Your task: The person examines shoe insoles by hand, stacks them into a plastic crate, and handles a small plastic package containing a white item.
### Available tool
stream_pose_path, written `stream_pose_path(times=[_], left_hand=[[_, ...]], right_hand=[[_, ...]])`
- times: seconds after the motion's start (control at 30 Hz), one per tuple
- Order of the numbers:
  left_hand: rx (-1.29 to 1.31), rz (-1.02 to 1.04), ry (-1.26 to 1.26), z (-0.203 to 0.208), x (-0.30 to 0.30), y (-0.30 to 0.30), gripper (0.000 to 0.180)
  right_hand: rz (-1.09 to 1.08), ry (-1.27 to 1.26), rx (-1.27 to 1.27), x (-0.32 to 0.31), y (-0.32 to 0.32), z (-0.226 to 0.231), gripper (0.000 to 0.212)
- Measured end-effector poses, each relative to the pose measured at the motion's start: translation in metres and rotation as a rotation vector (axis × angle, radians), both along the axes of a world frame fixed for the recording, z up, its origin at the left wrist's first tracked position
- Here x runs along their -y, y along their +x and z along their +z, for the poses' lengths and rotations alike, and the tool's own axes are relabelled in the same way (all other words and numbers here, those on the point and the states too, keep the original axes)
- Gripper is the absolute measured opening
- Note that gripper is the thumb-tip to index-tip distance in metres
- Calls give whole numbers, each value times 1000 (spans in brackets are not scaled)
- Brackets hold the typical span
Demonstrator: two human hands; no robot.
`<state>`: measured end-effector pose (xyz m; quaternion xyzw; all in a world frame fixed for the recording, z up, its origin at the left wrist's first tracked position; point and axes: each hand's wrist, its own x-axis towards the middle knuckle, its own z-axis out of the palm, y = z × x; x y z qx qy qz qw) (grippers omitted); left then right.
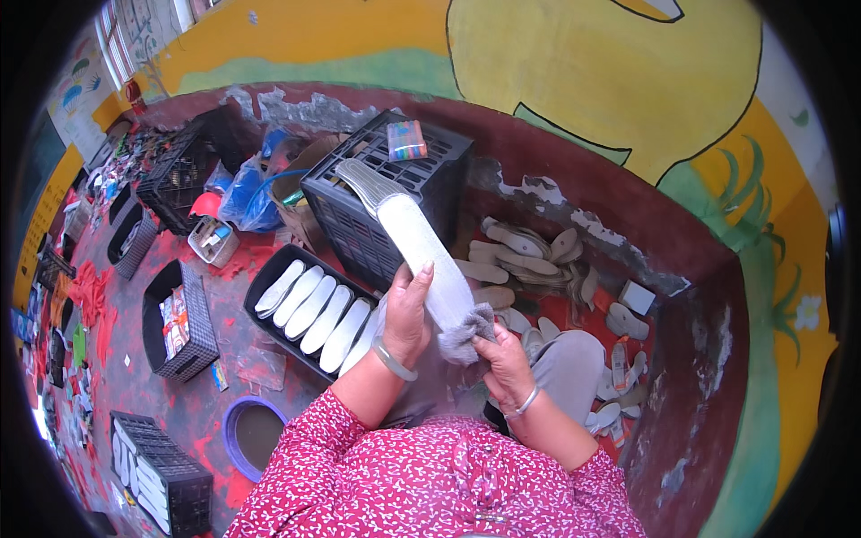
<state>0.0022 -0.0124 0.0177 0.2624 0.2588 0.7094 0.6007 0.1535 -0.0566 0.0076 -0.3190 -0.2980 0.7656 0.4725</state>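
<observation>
A long white insole [420,240] slants up and away in front of my chest. My left hand [406,314] is closed around its left side, with the thumb on top. A crumpled grey cloth [466,334] presses against the insole's near end. My right hand [508,363] pinches that cloth. Beyond the insole's far end, several layered pale insoles [363,184] lie at the edge of a black plastic crate [359,238]; whether they touch the held one, I cannot tell. A row of white insoles [323,320] stands in a dark basket [256,300] by my left forearm.
Many loose insoles [529,251] are heaped at the wall on the right. A packet of coloured items [406,141] tops the crate. Leftward are a purple-rimmed basin [231,439], a checked basket [193,345], another crate of insoles [184,471] and blue bags [247,197].
</observation>
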Motion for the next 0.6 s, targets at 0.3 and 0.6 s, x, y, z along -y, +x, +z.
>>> stream_pose_path(times=[0.3,0.6], left_hand=[[65,-223,123,16,1,-8,64],[9,-150,61,12,0,-29,59]], right_hand=[[293,-239,-190,-1,7,-4,34],[318,-133,55,-10,23,-19,30]])
